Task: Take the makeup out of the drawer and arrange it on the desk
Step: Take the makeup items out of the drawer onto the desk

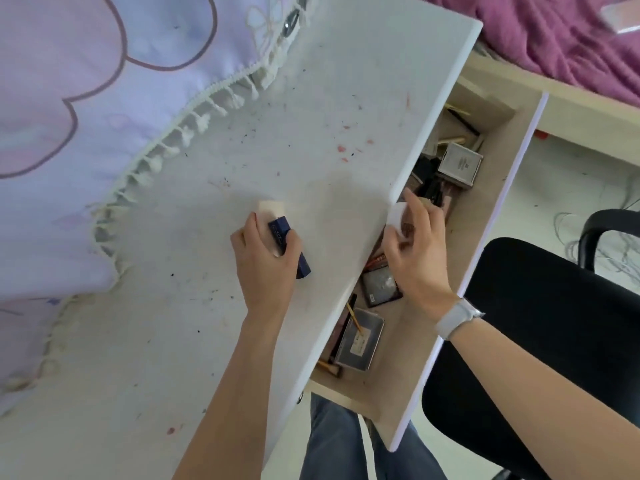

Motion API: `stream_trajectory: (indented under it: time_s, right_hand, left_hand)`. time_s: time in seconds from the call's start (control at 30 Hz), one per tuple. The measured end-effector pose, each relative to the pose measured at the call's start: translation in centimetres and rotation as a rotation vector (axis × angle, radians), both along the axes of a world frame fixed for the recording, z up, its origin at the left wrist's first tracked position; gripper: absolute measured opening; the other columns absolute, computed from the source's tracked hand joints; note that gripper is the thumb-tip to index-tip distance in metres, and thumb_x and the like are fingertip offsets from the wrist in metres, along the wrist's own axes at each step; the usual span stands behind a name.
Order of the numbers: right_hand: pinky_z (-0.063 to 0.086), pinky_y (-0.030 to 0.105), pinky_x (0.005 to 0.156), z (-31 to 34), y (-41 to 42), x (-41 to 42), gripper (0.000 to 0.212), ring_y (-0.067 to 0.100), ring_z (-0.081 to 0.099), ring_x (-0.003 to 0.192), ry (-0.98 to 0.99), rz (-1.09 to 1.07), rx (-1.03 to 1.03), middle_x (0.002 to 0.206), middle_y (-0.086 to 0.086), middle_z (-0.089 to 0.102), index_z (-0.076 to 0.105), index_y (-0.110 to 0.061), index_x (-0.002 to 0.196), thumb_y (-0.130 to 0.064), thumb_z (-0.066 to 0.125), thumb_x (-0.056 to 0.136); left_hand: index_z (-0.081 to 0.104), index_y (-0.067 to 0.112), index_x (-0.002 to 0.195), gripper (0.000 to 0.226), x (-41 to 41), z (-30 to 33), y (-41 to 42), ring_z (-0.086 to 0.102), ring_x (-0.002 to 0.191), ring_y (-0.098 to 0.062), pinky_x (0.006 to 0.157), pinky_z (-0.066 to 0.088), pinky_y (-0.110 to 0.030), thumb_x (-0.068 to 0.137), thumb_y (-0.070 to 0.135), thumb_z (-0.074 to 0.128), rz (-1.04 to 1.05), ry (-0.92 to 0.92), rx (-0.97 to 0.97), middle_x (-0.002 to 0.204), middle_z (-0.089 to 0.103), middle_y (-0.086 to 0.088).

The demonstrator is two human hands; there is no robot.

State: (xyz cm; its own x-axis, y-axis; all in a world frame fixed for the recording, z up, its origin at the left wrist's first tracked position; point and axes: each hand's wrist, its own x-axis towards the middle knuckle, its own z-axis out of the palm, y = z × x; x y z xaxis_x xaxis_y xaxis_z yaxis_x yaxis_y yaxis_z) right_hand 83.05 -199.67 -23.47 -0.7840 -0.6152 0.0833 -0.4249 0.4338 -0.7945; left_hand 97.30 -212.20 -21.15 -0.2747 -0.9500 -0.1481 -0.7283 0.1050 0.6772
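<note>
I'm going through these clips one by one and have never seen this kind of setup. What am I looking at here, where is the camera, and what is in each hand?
There is no machine: a person wears one camera on the head, looking down at their own bare hands. The left hand holds a dark blue box and a cream sponge on the stained white desk. The right hand, with a wristband, grips a small white item over the open drawer, which holds compacts and brushes. A lilac fringed cloth covers the desk's far side.

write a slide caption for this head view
Left hand sets a blue box on the desk; right hand lifts a white jar.
</note>
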Motion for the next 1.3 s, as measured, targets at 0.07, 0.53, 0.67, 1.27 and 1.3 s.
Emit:
stream_trajectory:
  time_s: [0.07,0.53,0.67,1.27,1.3]
  right_hand:
    - [0.035,0.011,0.089,1.5,-2.6,0.8,0.053,0.019,0.044,0.107,0.034,0.103,-0.054,0.117,0.011,0.049,0.042,-0.001,0.131,-0.018,0.059,0.084]
    - [0.043,0.047,0.095,1.7,-13.9,6.5,0.044,0.04,0.044,0.117,0.224,0.619,0.246,0.138,0.022,0.04,0.05,-0.003,0.127,-0.002,0.059,0.084]
    - [0.041,0.048,0.094,2.1,-13.9,8.0,0.037,0.035,0.051,0.118,0.423,0.632,0.125,0.128,0.015,0.055,0.06,-0.007,0.117,-0.007,0.06,0.08]
    - [0.043,0.047,0.097,2.6,-15.2,8.2,0.039,0.036,0.055,0.115,0.636,0.838,0.19,0.122,0.016,0.059,0.063,-0.003,0.111,0.003,0.05,0.075]
    - [0.048,0.045,0.088,2.5,-14.7,8.1,0.039,0.037,0.058,0.108,0.609,0.75,0.194,0.116,0.017,0.061,0.064,-0.002,0.109,0.005,0.052,0.072]
  left_hand:
    - [0.033,0.012,0.138,0.061,0.5,0.2,-0.9,0.047,0.099,-0.016,0.074,0.041,-0.017,0.086,0.031,0.059,0.084,0.023,-0.004,0.123,0.041,-0.006]
    - [0.033,0.01,0.141,0.055,6.1,-0.4,-7.6,0.028,0.128,-0.027,0.102,0.024,-0.035,0.097,0.044,0.031,0.251,-0.191,-0.037,0.147,0.032,-0.007]
    - [0.029,0.015,0.144,0.047,7.3,0.1,-6.5,0.031,0.123,-0.026,0.092,0.023,-0.021,0.098,0.025,0.034,0.206,-0.067,0.0,0.148,0.028,-0.004]
    - [0.05,0.007,0.13,0.056,8.4,-2.3,-4.9,0.04,0.129,-0.037,0.093,0.037,-0.048,0.083,0.032,0.067,0.048,-0.204,-0.268,0.14,0.044,-0.014]
    - [0.05,0.006,0.13,0.056,8.2,-2.5,-4.7,0.042,0.128,-0.037,0.093,0.038,-0.048,0.083,0.031,0.068,0.054,-0.209,-0.282,0.14,0.045,-0.015]
